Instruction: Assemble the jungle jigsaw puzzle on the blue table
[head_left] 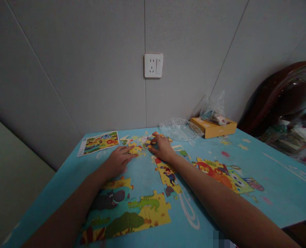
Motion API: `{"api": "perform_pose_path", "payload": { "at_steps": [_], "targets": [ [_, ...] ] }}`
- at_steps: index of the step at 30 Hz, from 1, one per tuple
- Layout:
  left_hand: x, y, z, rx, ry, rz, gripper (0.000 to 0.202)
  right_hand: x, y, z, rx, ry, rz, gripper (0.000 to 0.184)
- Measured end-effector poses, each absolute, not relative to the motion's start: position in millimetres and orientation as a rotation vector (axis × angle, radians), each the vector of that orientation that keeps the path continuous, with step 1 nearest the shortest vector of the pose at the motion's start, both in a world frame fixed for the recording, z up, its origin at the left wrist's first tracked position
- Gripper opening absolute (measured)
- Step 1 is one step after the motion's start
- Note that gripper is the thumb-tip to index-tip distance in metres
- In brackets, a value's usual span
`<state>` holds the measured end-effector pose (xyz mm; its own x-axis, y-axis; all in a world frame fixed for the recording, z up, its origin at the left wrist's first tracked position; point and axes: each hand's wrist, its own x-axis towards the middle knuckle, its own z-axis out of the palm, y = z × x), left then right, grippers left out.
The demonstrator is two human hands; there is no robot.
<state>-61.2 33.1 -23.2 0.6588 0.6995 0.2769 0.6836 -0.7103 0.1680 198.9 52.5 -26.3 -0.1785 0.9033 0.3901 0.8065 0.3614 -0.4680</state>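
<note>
My left hand (pixel 118 160) rests low over the table with its fingers stretched apart. Its fingertips touch or nearly touch loose yellow puzzle pieces (pixel 135 150). Across from it, my right hand (pixel 162 148) has thumb and forefinger curled around a puzzle piece (pixel 148 142), partly hidden by the fingers. Nearest me lies a joined puzzle section (pixel 127 220) with a hippo and a crocodile; my left forearm covers part of its left side. A narrow joined strip (pixel 169 175) with a dark-clothed figure lies between my arms. Another section with lions (pixel 207 168) is partly behind my right forearm.
A picture sheet (pixel 99 143) of the animal scene lies at the back left. Clear plastic packaging (pixel 181 129) and a yellow box (pixel 220 129) with a plastic bag (pixel 214 108) on it stand by the wall. The blue tablecloth (pixel 279 179) is printed with figures.
</note>
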Motion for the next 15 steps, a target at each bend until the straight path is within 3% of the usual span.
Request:
{"api": "perform_pose_path", "payload": {
  "at_steps": [3, 6, 11, 15],
  "targets": [
    [-69, 40, -27, 2.828, 1.247, 0.615, 0.036, 200, 54, -24, -1.367, -1.954, 0.207, 0.060],
    [-65, 36, -25, 2.828, 1.274, 0.725, 0.031, 195, 47, -16, -1.244, -1.914, 0.210, 0.042],
    [-41, 16, -14, 2.572, 1.286, 0.958, 0.044, 176, 19, -1, -0.993, -1.935, 0.294, 0.017],
    [-31, 5, -4, 2.310, 1.429, 0.901, 0.032, 175, 13, 2, -1.054, -2.100, 0.391, 0.026]
  ]
}}
